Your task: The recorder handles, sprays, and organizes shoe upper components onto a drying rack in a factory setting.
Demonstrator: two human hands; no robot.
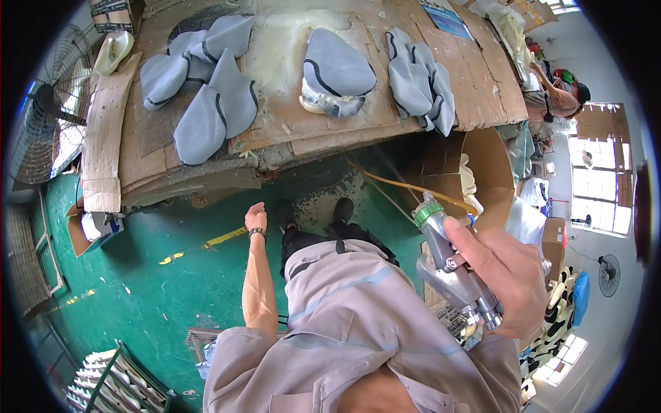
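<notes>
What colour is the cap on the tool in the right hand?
The cap is green, best seen in the head view.

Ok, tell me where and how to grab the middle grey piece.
Likely best: pinch the narrow far end of the grey piece with the left hand, coming from its left. The gap to the left pile is wider than to the right pile, a pale lump shows at the piece's near edge, and the right hand holds the spray gun.

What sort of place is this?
Probably a workshop or small factory. Grey fabric-like pieces lie on a big cardboard-covered table, and the person's right hand grips what looks like a spray gun.
</notes>
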